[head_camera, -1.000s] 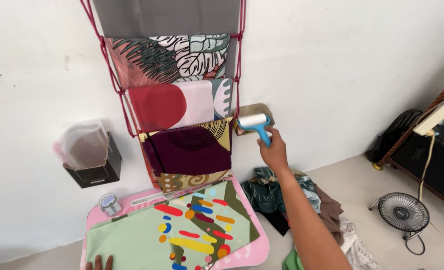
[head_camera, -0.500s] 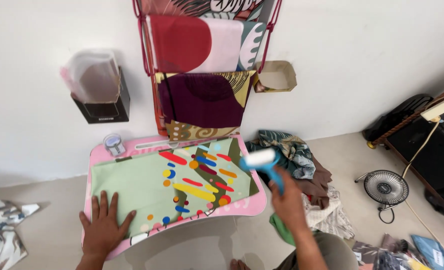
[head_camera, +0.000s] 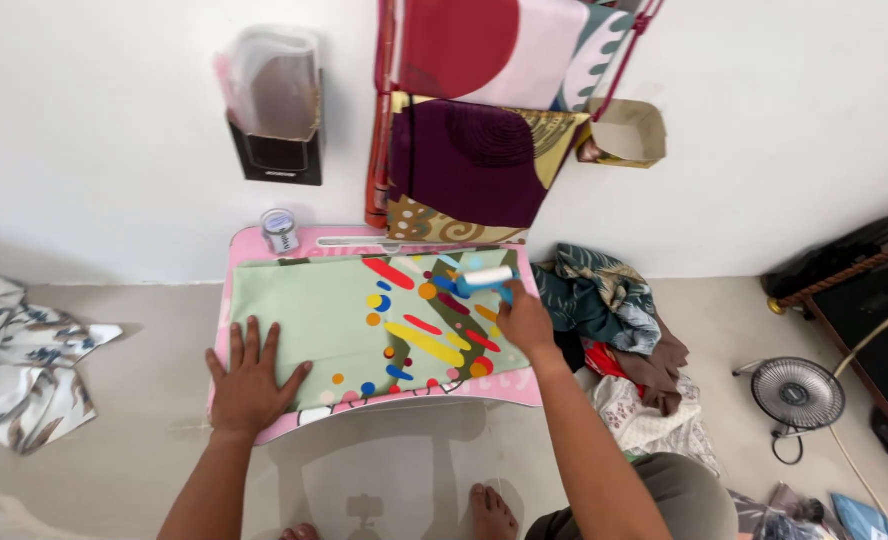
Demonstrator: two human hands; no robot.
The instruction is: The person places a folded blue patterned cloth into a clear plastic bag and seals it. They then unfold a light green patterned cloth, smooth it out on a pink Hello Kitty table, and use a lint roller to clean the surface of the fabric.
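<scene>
Pink table [head_camera: 264,243]: landmark, against wall. Green cloth [head_camera: 314,315] spread flat across its top. Left hand [head_camera: 249,380] pressed open on cloth's near-left corner. Right hand [head_camera: 524,322] clamped around lint roller [head_camera: 486,278] at far-right. Rolling step judged underway; next stroke calls for steady anchoring.

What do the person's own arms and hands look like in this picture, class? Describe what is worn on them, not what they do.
Both arms are bare from the lower edge of the view to the fingers: no sleeves show. The left hand and the right hand wear no gloves, and no rings, watch or bracelets can be seen. No markings show on either forearm.
</scene>
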